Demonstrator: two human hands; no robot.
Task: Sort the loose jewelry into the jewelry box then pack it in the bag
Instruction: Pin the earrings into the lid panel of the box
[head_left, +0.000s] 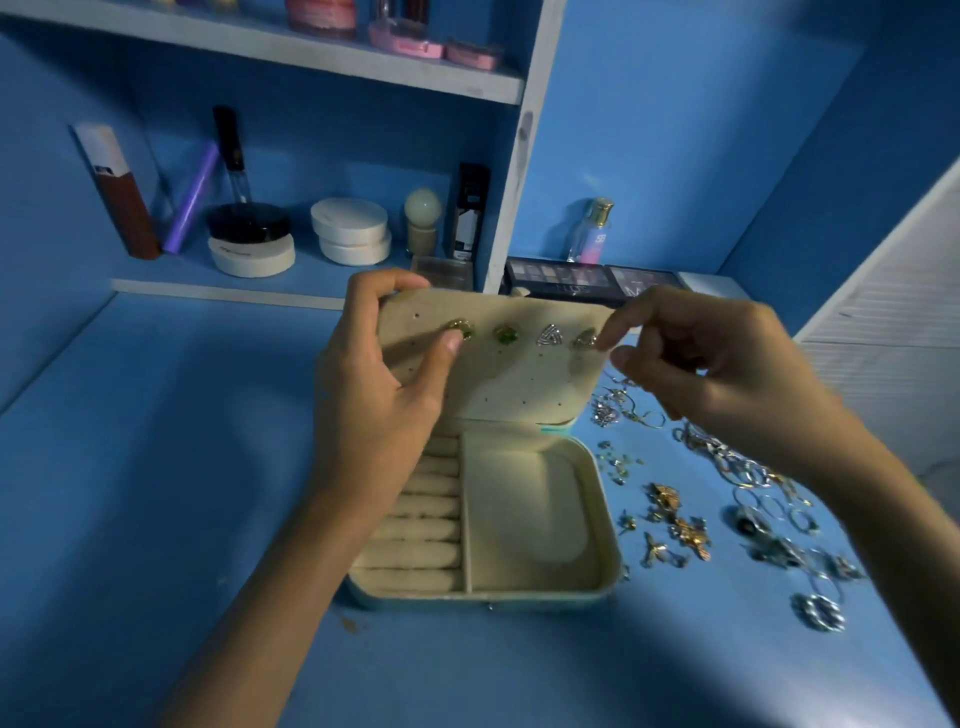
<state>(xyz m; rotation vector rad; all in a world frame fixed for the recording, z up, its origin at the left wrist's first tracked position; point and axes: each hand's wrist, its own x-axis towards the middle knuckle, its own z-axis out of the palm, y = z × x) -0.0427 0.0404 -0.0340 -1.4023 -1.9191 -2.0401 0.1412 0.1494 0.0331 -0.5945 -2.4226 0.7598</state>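
left hand (374, 395): grip clamped on earring panel (519, 379) | right hand (727, 374): fingertip on silver earring (583, 340); grip cannot tell

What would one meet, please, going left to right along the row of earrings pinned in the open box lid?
On the cream jewelry box lid: gold-and-green round earring → green stud earring → silver open-triangle earring → pale metal triangular earring.

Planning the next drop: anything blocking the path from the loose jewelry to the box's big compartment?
Nothing visible. The big compartment lies open, and the loose jewelry sits just right of the jewelry box. The left hand grips the lid panel; the right hand pinches an earring on it, both clear of the path.
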